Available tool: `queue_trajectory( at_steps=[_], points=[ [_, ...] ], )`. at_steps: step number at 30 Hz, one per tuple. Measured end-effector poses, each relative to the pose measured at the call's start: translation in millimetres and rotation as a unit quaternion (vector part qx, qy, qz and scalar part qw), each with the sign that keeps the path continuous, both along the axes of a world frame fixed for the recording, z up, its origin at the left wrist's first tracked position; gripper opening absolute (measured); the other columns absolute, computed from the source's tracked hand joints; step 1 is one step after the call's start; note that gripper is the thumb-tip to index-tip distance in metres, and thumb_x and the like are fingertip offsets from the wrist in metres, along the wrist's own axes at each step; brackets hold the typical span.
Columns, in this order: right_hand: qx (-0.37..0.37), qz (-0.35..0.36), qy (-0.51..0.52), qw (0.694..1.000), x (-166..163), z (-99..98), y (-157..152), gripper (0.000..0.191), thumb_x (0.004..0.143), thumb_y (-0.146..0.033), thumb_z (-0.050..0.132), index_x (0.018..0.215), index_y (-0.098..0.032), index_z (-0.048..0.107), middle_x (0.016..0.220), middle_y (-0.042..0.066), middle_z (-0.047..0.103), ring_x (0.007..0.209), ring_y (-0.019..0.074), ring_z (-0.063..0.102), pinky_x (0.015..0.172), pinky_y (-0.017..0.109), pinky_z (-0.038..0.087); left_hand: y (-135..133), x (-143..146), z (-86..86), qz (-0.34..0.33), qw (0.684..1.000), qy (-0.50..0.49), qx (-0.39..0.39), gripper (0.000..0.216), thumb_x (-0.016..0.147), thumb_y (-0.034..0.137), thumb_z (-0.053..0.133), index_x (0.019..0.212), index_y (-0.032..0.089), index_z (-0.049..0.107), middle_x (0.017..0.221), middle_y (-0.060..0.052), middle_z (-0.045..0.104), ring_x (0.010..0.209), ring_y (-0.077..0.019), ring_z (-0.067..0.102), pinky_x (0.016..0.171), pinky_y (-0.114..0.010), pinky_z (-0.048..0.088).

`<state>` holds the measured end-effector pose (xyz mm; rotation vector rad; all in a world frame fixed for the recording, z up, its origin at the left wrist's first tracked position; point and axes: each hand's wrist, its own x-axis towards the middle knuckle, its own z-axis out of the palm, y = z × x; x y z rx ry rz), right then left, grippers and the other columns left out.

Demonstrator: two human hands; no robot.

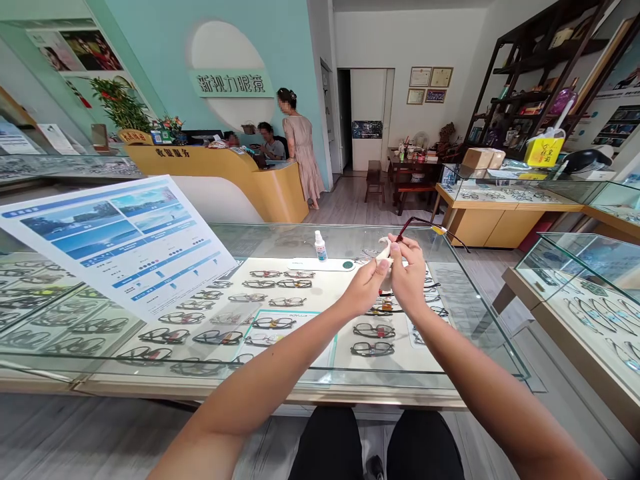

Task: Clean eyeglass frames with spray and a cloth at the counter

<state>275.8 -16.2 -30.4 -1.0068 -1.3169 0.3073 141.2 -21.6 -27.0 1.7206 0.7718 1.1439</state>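
Note:
My two hands meet above the glass display case. My right hand is closed on a pair of eyeglasses; a dark red temple rises past my fingers, and a thin dark temple with a yellow tag reaches out to the right. Pinched in my left hand is a white cloth, bunched against the eyeglasses. My fingers and the cloth hide the lenses. A small white spray bottle stands upright on the glass, left of my hands.
Several eyeglass frames lie under the glass. A printed sheet stands tilted at the left. Another glass case is at my right. Two people are by the yellow counter at the back, one standing.

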Motion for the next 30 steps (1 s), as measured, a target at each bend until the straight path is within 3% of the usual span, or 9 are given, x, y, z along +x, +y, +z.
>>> queue_trajectory(
  at_steps=[7,12,14,17,19,23,25,28,30],
  points=[
    [0.021,-0.035,0.032,0.999,10.1,2.0,6.1,0.034,0.110,-0.048,0.058,0.114,-0.030,0.087,0.104,0.007,0.079,0.110,0.0284,0.063,0.102,0.043,0.043,2.2,-9.3,1.1,0.000,0.999,0.015,0.034,0.072,0.107,0.077,0.046,0.125,0.015,0.077,0.076,-0.003,0.067,0.071,-0.0180,0.057,0.071,-0.030,0.047],
    [-0.002,-0.024,0.062,0.998,18.1,7.0,11.5,0.039,0.109,-0.050,0.058,0.109,-0.024,0.086,0.117,0.011,0.082,0.111,0.0284,0.068,0.106,0.045,0.045,12.2,-17.8,15.6,0.098,0.992,-0.042,0.067,0.061,0.108,0.072,0.047,0.113,0.018,0.077,0.092,-0.006,0.072,0.087,-0.0198,0.064,0.082,-0.030,0.049],
    [-0.002,-0.015,0.071,0.997,20.4,10.6,11.0,0.039,0.108,-0.051,0.058,0.109,-0.023,0.086,0.119,0.011,0.083,0.113,0.0290,0.069,0.107,0.045,0.046,20.1,-26.8,24.3,0.103,0.992,-0.025,0.063,0.057,0.109,0.068,0.047,0.111,0.019,0.075,0.091,-0.005,0.069,0.083,-0.0193,0.061,0.078,-0.030,0.047],
    [-0.010,0.021,0.084,0.996,23.7,16.5,8.6,0.041,0.107,-0.053,0.059,0.113,-0.022,0.086,0.111,0.010,0.083,0.110,0.0287,0.070,0.105,0.045,0.049,33.0,-45.3,35.2,0.095,0.989,0.090,0.067,0.048,0.108,0.061,0.048,0.105,0.021,0.073,0.085,-0.003,0.066,0.078,-0.0202,0.057,0.073,-0.030,0.043],
    [-0.017,0.051,0.089,0.995,26.0,20.6,6.5,0.041,0.106,-0.053,0.060,0.111,-0.022,0.087,0.105,0.009,0.083,0.107,0.0283,0.071,0.103,0.044,0.050,40.2,-58.4,38.5,0.107,0.968,0.209,0.091,0.042,0.106,0.056,0.051,0.092,0.022,0.071,0.085,-0.004,0.068,0.081,-0.0226,0.059,0.074,-0.031,0.042],
    [-0.025,0.095,0.100,0.990,30.5,28.6,2.8,0.035,0.102,-0.051,0.065,0.104,-0.024,0.088,0.100,0.006,0.083,0.105,0.0285,0.072,0.103,0.045,0.051,49.6,-79.7,31.8,0.104,0.884,0.455,0.033,0.035,0.096,0.049,0.062,0.073,0.023,0.064,0.078,-0.005,0.071,0.069,-0.0234,0.059,0.069,-0.033,0.040],
    [-0.030,0.117,0.101,0.988,33.3,31.7,2.4,0.032,0.100,-0.049,0.067,0.101,-0.025,0.088,0.097,0.006,0.083,0.103,0.0288,0.072,0.103,0.045,0.052,52.4,-85.6,25.1,0.096,0.845,0.526,-0.006,0.029,0.087,0.045,0.073,0.070,0.023,0.067,0.077,-0.007,0.073,0.066,-0.0238,0.060,0.070,-0.034,0.043],
    [-0.054,0.188,0.098,0.976,39.5,35.3,3.5,0.032,0.099,-0.047,0.066,0.095,-0.026,0.089,0.093,0.006,0.083,0.095,0.0279,0.072,0.098,0.044,0.053,53.8,-85.4,20.0,0.109,0.827,0.552,-0.005,0.019,0.086,0.041,0.076,0.082,0.022,0.077,0.089,-0.012,0.080,0.081,-0.0312,0.070,0.081,-0.039,0.050],
    [-0.088,0.248,0.096,0.960,44.5,38.5,3.6,0.032,0.097,-0.046,0.066,0.091,-0.025,0.089,0.090,0.007,0.083,0.089,0.0275,0.072,0.093,0.044,0.054,52.1,-79.1,22.0,0.151,0.840,0.515,0.076,0.027,0.096,0.040,0.066,0.108,0.020,0.080,0.116,-0.018,0.082,0.108,-0.0375,0.073,0.097,-0.045,0.051]
  ],
)
